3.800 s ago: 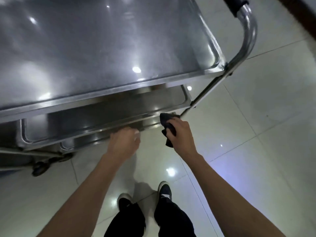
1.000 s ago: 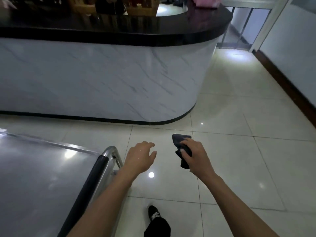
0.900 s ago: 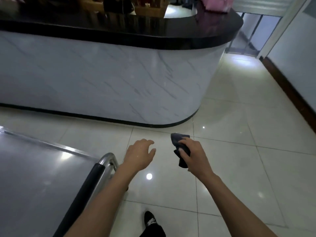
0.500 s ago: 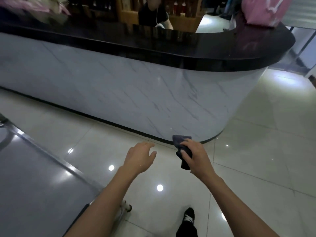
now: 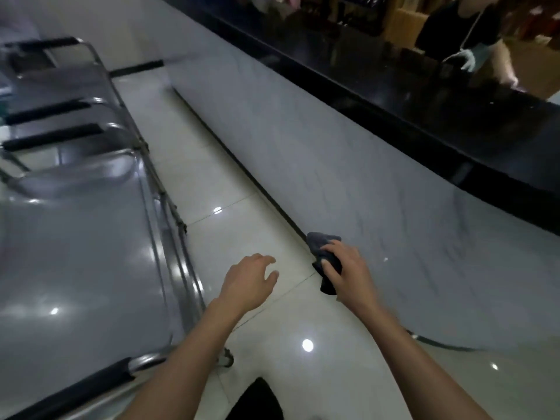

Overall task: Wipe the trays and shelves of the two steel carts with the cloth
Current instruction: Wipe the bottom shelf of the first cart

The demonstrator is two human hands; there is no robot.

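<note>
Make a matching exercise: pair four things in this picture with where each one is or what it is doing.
Things:
1. left hand
2. right hand
3. steel cart
4. marble-fronted counter

States:
a. grips the dark cloth
b. stands on the person's right
c. open over the floor, holding nothing
d. stands on the person's left

Pairs: 1-c, 2-a, 3-d, 4-b

Marble-fronted counter (image 5: 348,165) crossing my view's middle, its black top (image 5: 454,116) upper right, glossy tiled floor (image 5: 236,237) below, gloved person (image 5: 466,34) top right.
</note>
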